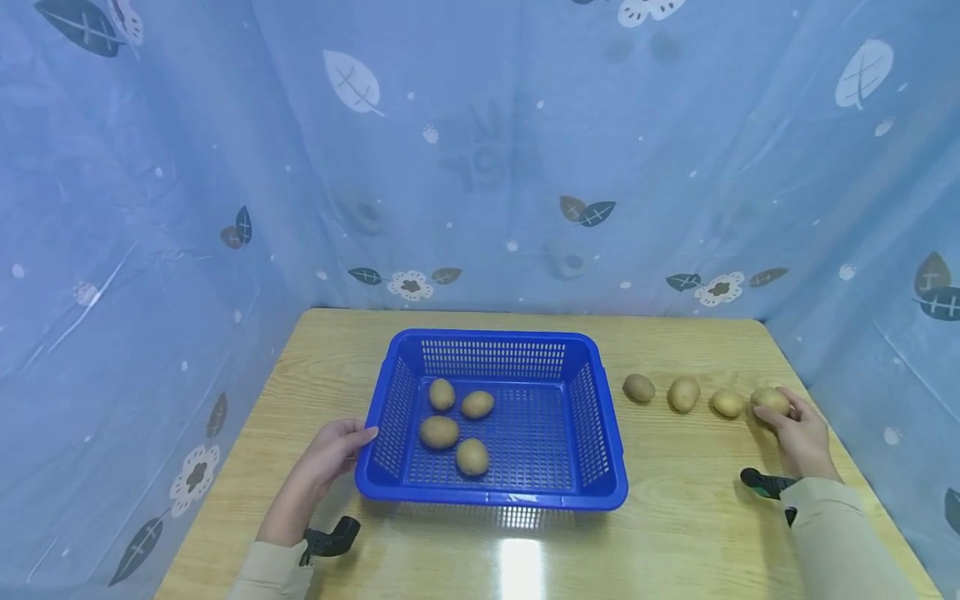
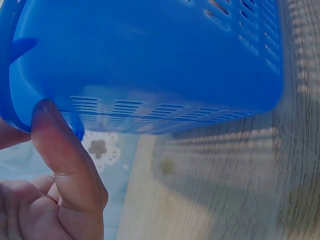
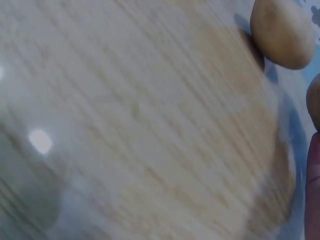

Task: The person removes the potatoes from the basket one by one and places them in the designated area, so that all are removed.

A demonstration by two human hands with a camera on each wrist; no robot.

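Note:
A blue plastic basket (image 1: 517, 501) stands on the table with several potatoes (image 1: 438, 432) in its left half. My left hand (image 1: 335, 452) grips the basket's left rim, the thumb on top; the left wrist view shows the fingers at the rim of the basket (image 2: 150, 55) close up. At the right end of a row, my right hand (image 1: 806, 437) holds a potato (image 1: 768, 401) between thumb and fingers. Whether that potato touches the table cannot be told. In the right wrist view only a sliver of the held potato (image 3: 314, 102) and a fingertip show.
Left of the held potato lie a darker potato (image 1: 639, 387), a long potato (image 1: 683, 394) and a smaller potato (image 1: 727, 403). The wooden table (image 1: 675, 533) ends at a blue patterned curtain (image 1: 510, 167) behind and at both sides.

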